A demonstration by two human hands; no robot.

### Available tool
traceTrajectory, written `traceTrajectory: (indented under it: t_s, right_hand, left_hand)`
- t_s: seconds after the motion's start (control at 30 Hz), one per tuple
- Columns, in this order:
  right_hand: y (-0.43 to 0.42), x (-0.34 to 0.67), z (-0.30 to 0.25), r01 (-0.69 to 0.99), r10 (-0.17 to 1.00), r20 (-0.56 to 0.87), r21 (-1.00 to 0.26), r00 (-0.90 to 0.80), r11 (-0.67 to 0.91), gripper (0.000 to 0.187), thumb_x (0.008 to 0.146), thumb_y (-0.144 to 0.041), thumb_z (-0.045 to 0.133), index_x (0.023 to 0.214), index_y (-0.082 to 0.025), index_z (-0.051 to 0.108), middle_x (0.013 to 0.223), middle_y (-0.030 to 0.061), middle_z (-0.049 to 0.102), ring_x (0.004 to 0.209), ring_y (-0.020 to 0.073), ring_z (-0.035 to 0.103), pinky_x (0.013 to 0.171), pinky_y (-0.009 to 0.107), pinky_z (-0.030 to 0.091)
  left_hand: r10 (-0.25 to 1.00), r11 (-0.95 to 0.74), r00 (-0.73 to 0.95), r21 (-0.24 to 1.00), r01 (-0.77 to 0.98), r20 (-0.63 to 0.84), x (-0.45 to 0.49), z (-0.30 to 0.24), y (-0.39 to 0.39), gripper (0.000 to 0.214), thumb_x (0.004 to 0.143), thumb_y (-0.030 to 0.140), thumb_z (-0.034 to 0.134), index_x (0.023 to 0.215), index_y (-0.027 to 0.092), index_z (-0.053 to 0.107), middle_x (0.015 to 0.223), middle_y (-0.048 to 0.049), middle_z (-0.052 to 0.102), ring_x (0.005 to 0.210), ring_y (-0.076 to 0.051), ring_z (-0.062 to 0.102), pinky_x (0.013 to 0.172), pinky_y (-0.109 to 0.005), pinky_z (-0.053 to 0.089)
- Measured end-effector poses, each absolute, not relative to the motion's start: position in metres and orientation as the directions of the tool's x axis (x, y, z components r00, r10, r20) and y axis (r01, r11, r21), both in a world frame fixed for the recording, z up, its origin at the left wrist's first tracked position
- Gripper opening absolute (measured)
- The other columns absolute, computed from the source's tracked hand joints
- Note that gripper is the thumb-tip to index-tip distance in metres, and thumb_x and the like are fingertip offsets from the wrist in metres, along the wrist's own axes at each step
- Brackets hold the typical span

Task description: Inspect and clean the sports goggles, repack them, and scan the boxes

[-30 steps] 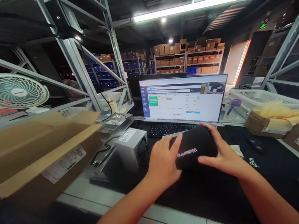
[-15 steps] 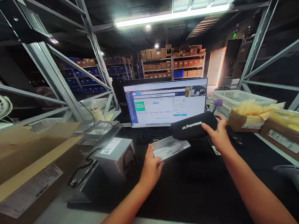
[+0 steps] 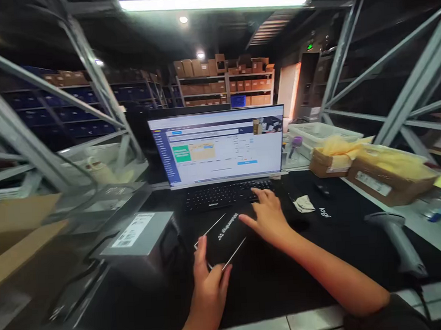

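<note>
My left hand (image 3: 211,287) is closed round the near end of a flat box (image 3: 234,254), of which mainly thin pale edges show. On top of that box lies a black case (image 3: 230,228) with white lettering. My right hand (image 3: 270,214) is held over the right end of the black keyboard (image 3: 211,198). Its index finger is stretched to the keys and the thumb points toward the case, with nothing held. Behind the keyboard stands a lit monitor (image 3: 219,150); its screen shows a green block and an orange-tinted panel.
A grey box with a label (image 3: 142,234) stands left of my left hand, beside an open cardboard carton (image 3: 19,242). At right lie a handheld scanner (image 3: 399,238), a mouse (image 3: 322,189) and a crumpled pale cloth (image 3: 304,204). Cartons of yellow packing (image 3: 374,183) line the right edge.
The black case has moved from my right hand onto the flat box in my left. My right hand has let go and reached the keyboard. An orange-tinted panel has appeared on the screen.
</note>
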State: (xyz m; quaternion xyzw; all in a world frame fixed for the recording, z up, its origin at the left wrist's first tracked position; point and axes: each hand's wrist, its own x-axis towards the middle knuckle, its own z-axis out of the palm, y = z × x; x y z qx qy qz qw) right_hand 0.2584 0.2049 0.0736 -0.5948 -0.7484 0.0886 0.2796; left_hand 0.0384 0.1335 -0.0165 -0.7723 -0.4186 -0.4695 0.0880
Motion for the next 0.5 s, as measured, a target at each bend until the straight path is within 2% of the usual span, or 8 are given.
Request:
traceTrajectory:
  t_s: [0.03,0.1,0.2,0.27,0.33,0.37,0.43,0.5]
  right_hand:
    - [0.206,0.258,0.074,0.891,0.949,0.274,-0.377,-0.153,0.253,0.060,0.094,-0.064,0.055,0.110,-0.008,0.073,0.155,0.0208,0.037,0.142,0.0396,0.028,0.117,0.053,0.026]
    - [0.208,0.257,0.074,0.937,0.965,0.173,-0.259,-0.195,0.235,0.066,0.093,-0.068,0.055,0.098,-0.006,0.077,0.146,0.0237,0.047,0.134,0.0404,0.037,0.111,0.052,0.035]
    - [0.210,0.255,0.080,0.939,0.965,0.121,-0.227,-0.234,0.257,0.066,0.093,-0.067,0.055,0.093,-0.005,0.078,0.126,0.0251,0.061,0.127,0.0412,0.045,0.105,0.053,0.039]
    - [0.206,0.261,0.092,0.935,0.957,0.130,-0.214,-0.261,0.284,0.061,0.094,-0.063,0.056,0.098,-0.007,0.078,0.119,0.0218,0.064,0.123,0.0374,0.050,0.104,0.049,0.041]
    - [0.199,0.279,0.108,0.900,0.931,0.151,-0.242,-0.333,0.362,0.053,0.092,-0.061,0.063,0.111,-0.013,0.075,0.123,0.0153,0.065,0.120,0.0303,0.054,0.104,0.041,0.042]
    - [0.193,0.293,0.115,0.867,0.907,0.157,-0.268,-0.391,0.420,0.056,0.088,-0.061,0.068,0.122,-0.017,0.071,0.130,0.0128,0.063,0.122,0.0281,0.054,0.105,0.038,0.042]
    - [0.180,0.327,0.121,0.800,0.858,0.139,-0.314,-0.494,0.511,0.086,0.077,-0.062,0.079,0.147,-0.021,0.050,0.148,0.0139,0.049,0.136,0.0304,0.045,0.113,0.040,0.036]
    - [0.166,0.359,0.113,0.815,0.864,0.041,-0.313,-0.502,0.488,0.122,0.063,-0.058,0.089,0.160,-0.020,0.026,0.160,0.0217,0.028,0.147,0.0390,0.028,0.118,0.050,0.028]
  left_hand:
    - [0.538,-0.639,0.201,0.240,0.731,0.818,0.037,-0.018,0.136,0.011,0.086,0.007,0.066,0.082,0.016,0.068,0.169,-0.0087,0.013,0.148,-0.039,0.033,0.117,-0.062,0.038]
    - [0.483,-0.648,0.189,0.204,0.734,0.855,0.034,-0.023,0.141,0.012,0.085,0.008,0.069,0.091,0.018,0.069,0.167,-0.0110,0.017,0.147,-0.037,0.036,0.117,-0.059,0.040]
    - [0.387,-0.645,0.164,0.140,0.751,0.907,0.031,-0.029,0.151,0.017,0.083,0.011,0.073,0.096,0.018,0.063,0.164,-0.0141,0.026,0.147,-0.036,0.036,0.114,-0.057,0.044]
    - [0.375,-0.634,0.159,0.127,0.763,0.913,0.031,-0.030,0.155,0.024,0.082,0.014,0.074,0.100,0.018,0.059,0.162,-0.0157,0.029,0.146,-0.036,0.038,0.112,-0.057,0.047]
    - [0.439,-0.626,0.188,0.149,0.765,0.879,0.030,-0.030,0.157,0.028,0.086,0.017,0.071,0.110,0.019,0.057,0.162,-0.0179,0.030,0.144,-0.037,0.041,0.109,-0.058,0.048]
    - [0.480,-0.623,0.210,0.163,0.765,0.852,0.029,-0.029,0.158,0.031,0.088,0.020,0.069,0.116,0.019,0.057,0.162,-0.0191,0.029,0.144,-0.038,0.042,0.109,-0.060,0.047]
    - [0.542,-0.611,0.230,0.191,0.768,0.809,0.026,-0.028,0.160,0.035,0.090,0.026,0.065,0.123,0.019,0.055,0.160,-0.0209,0.030,0.144,-0.041,0.040,0.110,-0.064,0.044]
    - [0.566,-0.584,0.196,0.222,0.781,0.800,0.022,-0.030,0.165,0.043,0.090,0.036,0.065,0.127,0.017,0.054,0.156,-0.0231,0.036,0.144,-0.044,0.037,0.111,-0.067,0.040]
